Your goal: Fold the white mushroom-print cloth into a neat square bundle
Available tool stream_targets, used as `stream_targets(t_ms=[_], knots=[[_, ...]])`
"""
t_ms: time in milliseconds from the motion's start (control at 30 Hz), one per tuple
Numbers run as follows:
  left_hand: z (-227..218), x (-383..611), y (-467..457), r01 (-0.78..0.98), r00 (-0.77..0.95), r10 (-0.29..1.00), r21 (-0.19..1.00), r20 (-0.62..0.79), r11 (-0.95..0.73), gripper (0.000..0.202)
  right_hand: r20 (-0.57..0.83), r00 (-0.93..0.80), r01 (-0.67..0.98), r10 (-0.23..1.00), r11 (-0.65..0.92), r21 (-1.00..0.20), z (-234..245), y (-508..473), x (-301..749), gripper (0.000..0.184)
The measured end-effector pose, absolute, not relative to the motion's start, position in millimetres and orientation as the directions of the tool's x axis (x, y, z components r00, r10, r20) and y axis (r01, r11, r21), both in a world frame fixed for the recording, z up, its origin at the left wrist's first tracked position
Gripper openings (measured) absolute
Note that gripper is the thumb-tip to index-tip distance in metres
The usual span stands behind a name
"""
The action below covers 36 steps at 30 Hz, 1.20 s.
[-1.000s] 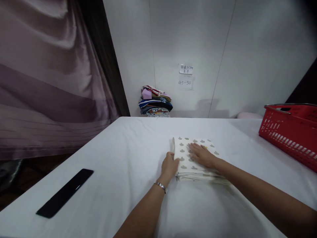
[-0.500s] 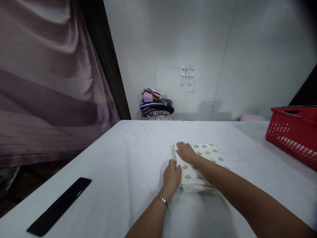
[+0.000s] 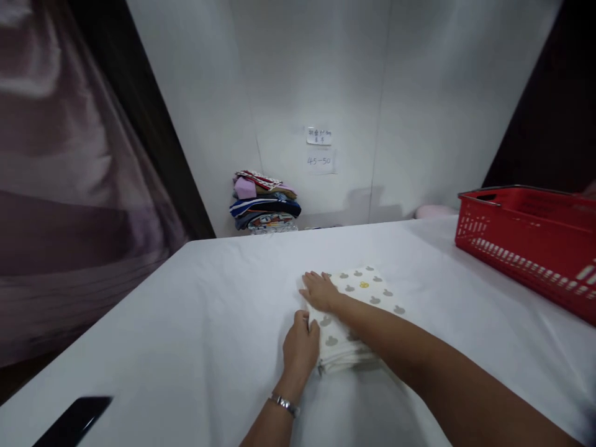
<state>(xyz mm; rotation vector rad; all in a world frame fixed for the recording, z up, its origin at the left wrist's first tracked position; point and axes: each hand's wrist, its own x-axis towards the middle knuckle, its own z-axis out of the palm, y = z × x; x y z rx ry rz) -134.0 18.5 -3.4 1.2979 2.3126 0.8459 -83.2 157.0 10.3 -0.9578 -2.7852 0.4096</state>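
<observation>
A folded white cloth (image 3: 364, 295) printed with grey shapes and one yellow figure lies on the table in several stacked layers. My right hand (image 3: 320, 292) rests flat on its far left corner, palm down with fingers stretched out. Nearer to me, my left hand (image 3: 299, 347), with a metal-banded bracelet (image 3: 285, 405) on the wrist, is curled at the cloth's left edge. Its thumb lies over the edge while the other fingers bend beside it; their tips are partly hidden. My right forearm covers part of the cloth's right side.
The table (image 3: 242, 298) has a white covering. A red basket (image 3: 526, 248) stands at the right. At the near left lies a black flat object (image 3: 74, 422), cut off by the frame. Behind the far edge is a pile of folded fabrics (image 3: 265, 202), below paper notes (image 3: 320, 161) on the wall.
The view has turned to the right, so everything sits further left and more of the red basket shows. Both hands keep nearly the same places on the cloth.
</observation>
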Motion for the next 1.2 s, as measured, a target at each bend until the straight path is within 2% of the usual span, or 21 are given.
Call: stream_targets(t_ms=[133, 267, 467, 567, 700, 767, 900, 1033, 1100, 1200], knots=[[-2, -135, 20, 0.670, -0.497, 0.868, 0.639, 0.007, 0.379, 0.015, 0.076, -0.792, 0.538, 0.606, 0.751, -0.383, 15, 147, -78, 0.060], [0, -135, 19, 0.689, -0.490, 0.872, 0.621, 0.018, 0.374, 0.014, 0.069, -0.828, 0.495, 0.556, 0.784, -0.375, 14, 139, -76, 0.059], [-1, -136, 20, 0.678, -0.492, 0.870, 0.635, 0.018, 0.370, 0.018, 0.077, -0.813, 0.483, 0.577, 0.743, -0.463, 35, 128, -50, 0.061], [0, -136, 20, 0.689, -0.487, 0.873, 0.629, 0.032, 0.361, 0.019, 0.076, -0.811, 0.498, 0.580, 0.752, -0.432, 39, 120, -21, 0.063], [1, -135, 21, 0.681, -0.497, 0.868, 0.629, 0.022, 0.374, 0.020, 0.063, -0.806, 0.534, 0.589, 0.768, -0.353, 28, 120, 7, 0.056], [1, -136, 21, 0.676, -0.503, 0.864, 0.630, 0.016, 0.382, 0.020, 0.030, -0.807, 0.537, 0.590, 0.754, -0.379, 25, 125, 14, 0.053], [-1, -137, 22, 0.671, -0.501, 0.865, 0.640, 0.021, 0.374, 0.022, 0.058, -0.754, 0.539, 0.654, 0.668, -0.513, 35, 142, 36, 0.060], [0, -136, 23, 0.688, -0.501, 0.865, 0.615, 0.019, 0.386, 0.025, 0.096, -0.621, 0.630, 0.778, 0.568, -0.529, 40, 161, 83, 0.064], [0, -135, 23, 0.693, -0.505, 0.863, 0.602, 0.014, 0.396, 0.028, 0.035, -0.536, 0.684, 0.843, 0.459, -0.567, 34, 167, 107, 0.064], [0, -135, 25, 0.696, -0.516, 0.856, 0.589, 0.012, 0.411, 0.030, -0.083, -0.423, 0.642, 0.902, 0.234, -0.730, 21, 168, 135, 0.065]])
